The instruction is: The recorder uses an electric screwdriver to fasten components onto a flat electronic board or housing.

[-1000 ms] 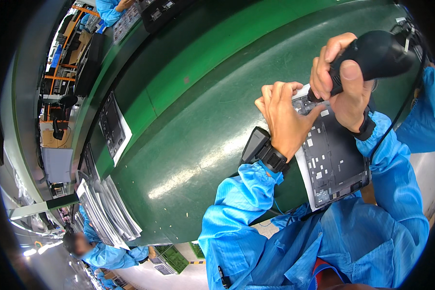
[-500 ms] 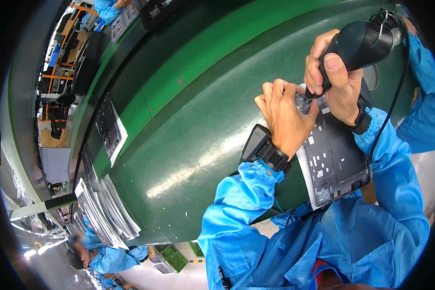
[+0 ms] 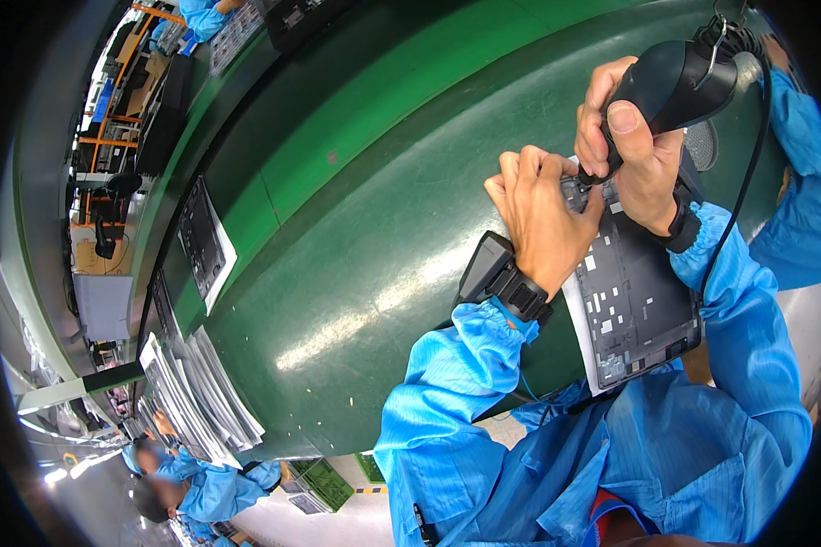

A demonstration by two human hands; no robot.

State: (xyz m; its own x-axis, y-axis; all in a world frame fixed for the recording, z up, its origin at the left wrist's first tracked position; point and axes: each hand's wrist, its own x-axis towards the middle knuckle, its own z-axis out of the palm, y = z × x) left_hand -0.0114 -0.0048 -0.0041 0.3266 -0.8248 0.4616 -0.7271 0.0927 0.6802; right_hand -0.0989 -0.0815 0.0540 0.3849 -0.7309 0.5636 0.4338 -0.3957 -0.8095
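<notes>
My right hand (image 3: 648, 169) is wrapped round a black electric screwdriver (image 3: 670, 84), its thumb along the body. The tool tilts, its narrow end down at the far end of a dark laptop cover (image 3: 643, 310) dotted with small white patches. Beside that end my left hand (image 3: 547, 214) is closed, fingers bent and thumb drawn toward the index finger. Its fingertips meet the cover's far corner near the tool's tip; what they pinch is hidden. A white sheet (image 3: 582, 333) shows under the cover's left edge.
The screwdriver hangs from a metal hook (image 3: 716, 50), and a black cable (image 3: 755, 201) drops past my right arm. Across the green table (image 3: 383, 237), a stack of thin panels (image 3: 196, 397) and another dark panel (image 3: 205, 242) lie left. Co-workers in blue sit around.
My hands and the screwdriver stay almost in place, with only a slight shift. At the lower left, the co-workers have moved their heads and arms.
</notes>
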